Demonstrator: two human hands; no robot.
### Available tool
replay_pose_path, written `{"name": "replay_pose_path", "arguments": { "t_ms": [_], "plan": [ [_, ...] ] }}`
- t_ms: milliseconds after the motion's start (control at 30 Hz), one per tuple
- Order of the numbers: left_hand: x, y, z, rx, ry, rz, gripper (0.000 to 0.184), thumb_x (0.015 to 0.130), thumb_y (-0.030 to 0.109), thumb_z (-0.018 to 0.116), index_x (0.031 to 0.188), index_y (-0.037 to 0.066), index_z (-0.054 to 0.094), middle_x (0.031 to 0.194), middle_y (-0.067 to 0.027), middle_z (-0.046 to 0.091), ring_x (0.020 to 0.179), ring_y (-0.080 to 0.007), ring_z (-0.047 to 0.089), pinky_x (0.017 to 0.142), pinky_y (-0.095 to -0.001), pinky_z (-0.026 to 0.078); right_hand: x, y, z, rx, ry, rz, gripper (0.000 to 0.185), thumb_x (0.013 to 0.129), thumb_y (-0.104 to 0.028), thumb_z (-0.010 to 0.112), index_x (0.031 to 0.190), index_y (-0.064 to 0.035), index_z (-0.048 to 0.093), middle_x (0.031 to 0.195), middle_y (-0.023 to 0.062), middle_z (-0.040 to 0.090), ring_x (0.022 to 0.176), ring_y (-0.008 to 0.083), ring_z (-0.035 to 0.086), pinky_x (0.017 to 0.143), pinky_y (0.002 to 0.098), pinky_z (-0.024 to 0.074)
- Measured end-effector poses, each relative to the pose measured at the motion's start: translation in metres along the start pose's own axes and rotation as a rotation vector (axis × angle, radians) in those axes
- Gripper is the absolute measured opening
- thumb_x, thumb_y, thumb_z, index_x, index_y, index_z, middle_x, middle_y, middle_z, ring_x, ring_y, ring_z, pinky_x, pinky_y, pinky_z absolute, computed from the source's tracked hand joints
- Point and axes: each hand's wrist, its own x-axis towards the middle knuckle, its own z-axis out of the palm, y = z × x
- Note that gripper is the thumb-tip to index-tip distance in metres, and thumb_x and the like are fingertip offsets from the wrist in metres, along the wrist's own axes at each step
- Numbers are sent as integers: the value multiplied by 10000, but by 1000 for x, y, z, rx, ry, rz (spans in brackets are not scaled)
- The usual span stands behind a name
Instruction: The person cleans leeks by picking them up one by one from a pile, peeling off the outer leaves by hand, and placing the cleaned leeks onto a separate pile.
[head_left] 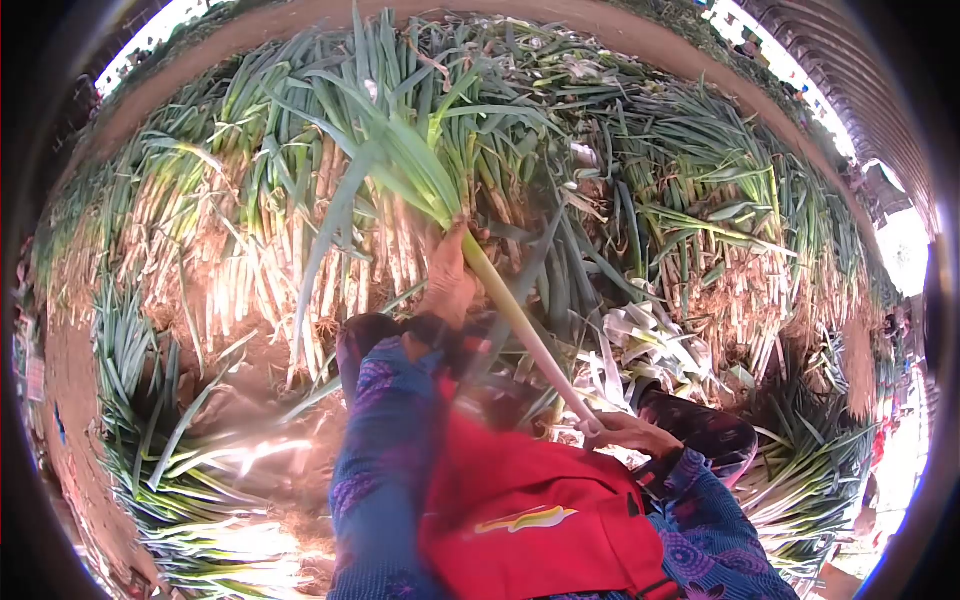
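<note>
A long leek (515,318) runs diagonally in front of me, its green leaves up to the left and its white root end down to the right. Just below the leaves, my left hand (450,280) is wrapped round the stalk. Down at the white end, my right hand (632,435) closes on the leek near its base. Peeled leaves (650,335) lie in a loose heap beyond my right hand. Behind my left hand stands a dense row of leeks (270,240) with pale stalks toward me.
More leeks (730,260) are piled at the right. At the lower left, leeks (225,545) lie with white ends inward, and others (800,480) lie at the lower right. A red apron (560,540) covers my lap. Bare soil (250,400) shows on the left.
</note>
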Motion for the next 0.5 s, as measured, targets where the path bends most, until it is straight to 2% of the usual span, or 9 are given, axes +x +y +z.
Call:
{"name": "replay_pose_path", "arguments": {
  "t_ms": [67, 167, 233, 267, 333, 367, 433, 467, 500],
  "plan": [
    [0, 2, -5, 20, -30, 29, 188, 934, 244, 608, 1025, 108, 517, 817, -43, 578, 746, -189, 603, 674, -359, 513, -20, -22, 5, 172, 2, 24, 452, 924, -305, 623, 1265, -22, 536, 1052, 34, 605, 981, 120, 548, 859, 297, 448],
    [0, 5, -5, 44, 43, -3, 191, 925, 266, 624, 996, 110, 540, 805, -27, 574, 726, -167, 579, 687, -342, 505, -18, -10, 1, 45, 77, -19, 439, 951, -313, 585, 1289, -37, 534, 1048, 24, 624, 969, 135, 575, 858, 306, 455],
    [23, 2, -32, 518, -154, 172, 220, 943, 290, 591, 978, 78, 546, 786, -41, 576, 732, -177, 581, 699, -337, 509, -11, 3, -5, -56, 93, -35, 406, 957, -328, 574, 1244, -41, 568, 1021, 34, 642, 939, 128, 584, 828, 313, 463],
    [35, 0, -46, 728, -225, 292, 243, 952, 302, 575, 969, 61, 549, 776, -48, 577, 735, -182, 582, 706, -334, 511, -17, -16, -2, -189, 123, -48, 398, 962, -365, 551, 1204, -52, 591, 991, 53, 644, 918, 139, 587, 814, 322, 465],
    [19, 11, -24, 401, -206, 158, 210, 965, 248, 551, 1026, 50, 517, 787, -68, 569, 732, -193, 585, 707, -346, 516, -27, -48, 4, -482, 169, -55, 410, 972, -429, 492, 1126, -75, 631, 931, 95, 639, 872, 185, 603, 788, 349, 468],
    [18, 13, -10, 10, -82, 10, 201, 962, 221, 554, 1027, 38, 502, 829, -86, 553, 741, -202, 574, 706, -345, 514, -26, -54, 2, -656, 190, -63, 428, 978, -454, 456, 1089, -87, 647, 901, 117, 632, 848, 221, 614, 775, 366, 470],
    [17, 20, -5, -77, -83, -56, 182, 966, 198, 545, 1018, 35, 483, 865, -98, 524, 767, -204, 550, 694, -347, 498, -21, -57, 4, -899, 302, -108, 230, 910, -272, 576, 1049, -104, 651, 925, 118, 641, 859, 294, 631, 752, 413, 483],
    [20, 21, -9, -52, -114, -30, 181, 963, 198, 550, 1017, 37, 488, 866, -93, 522, 766, -205, 550, 703, -348, 495, -11, -39, 5, -997, 481, -334, 202, 898, -269, 553, 938, -96, 650, 809, 113, 624, 817, 324, 621, 709, 443, 473],
    [24, 23, -13, -28, -144, 0, 181, 960, 199, 554, 1017, 39, 492, 867, -87, 520, 765, -205, 550, 712, -349, 491, -9, -43, 6, -1012, 432, -242, 212, 898, -278, 547, 920, -93, 649, 799, 113, 618, 815, 324, 622, 706, 437, 471]
  ]
}}
